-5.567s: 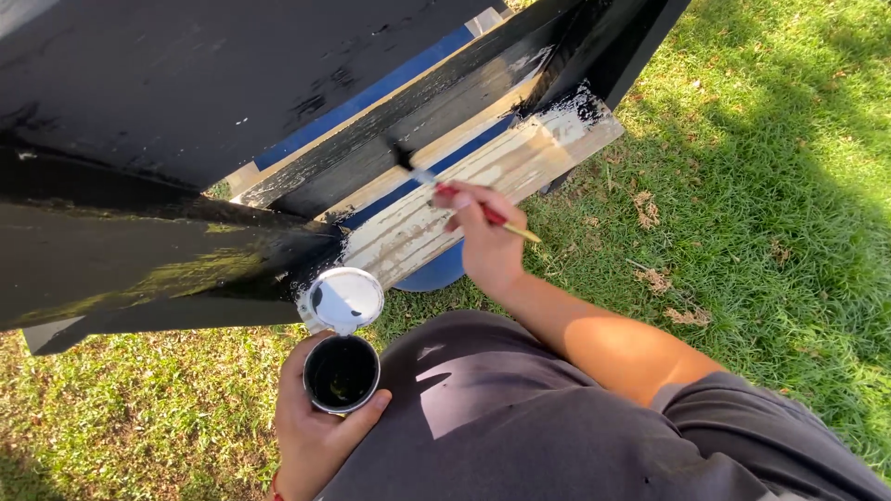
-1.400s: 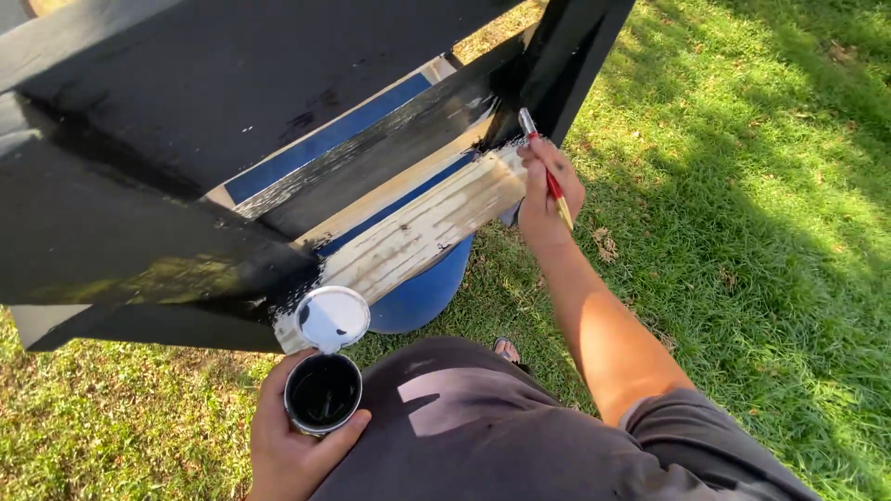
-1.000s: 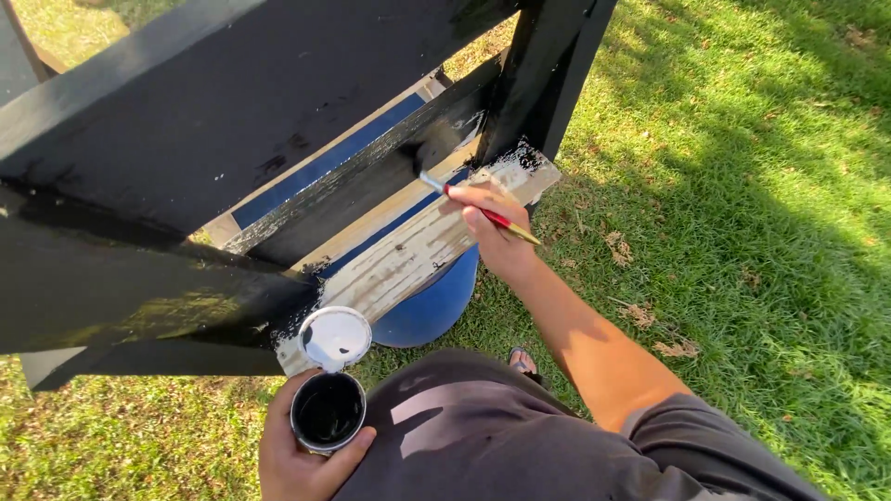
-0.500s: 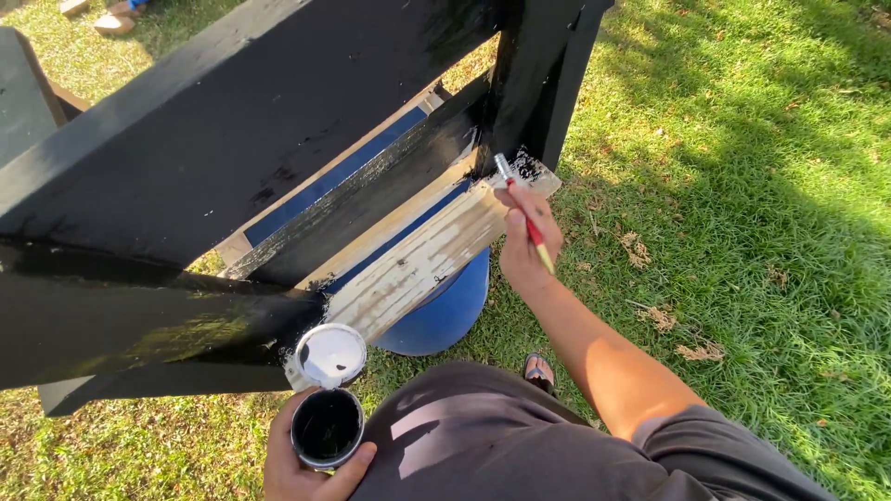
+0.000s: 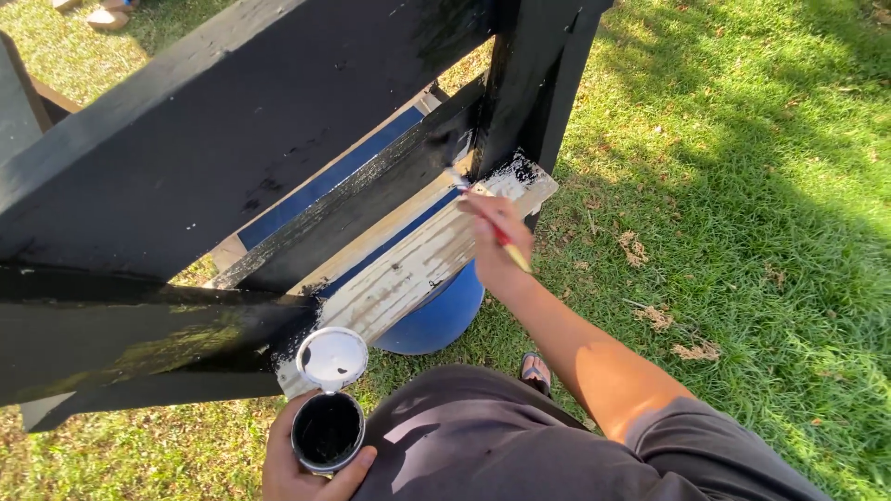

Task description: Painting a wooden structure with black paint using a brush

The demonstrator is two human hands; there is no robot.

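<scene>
left hand (image 5: pixel 302 459): low, grip closed | right hand (image 5: pixel 497 246): extended forward, grip closed

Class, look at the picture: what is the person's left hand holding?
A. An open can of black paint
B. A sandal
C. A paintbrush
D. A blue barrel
A: the left hand grips an open can of black paint, while the right hand holds the paintbrush.

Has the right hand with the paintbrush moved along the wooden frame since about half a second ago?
Yes. The right hand sits slightly lower on the unpainted plank, farther from the black upright post, with the paintbrush tip reaching toward the black rail.
</scene>
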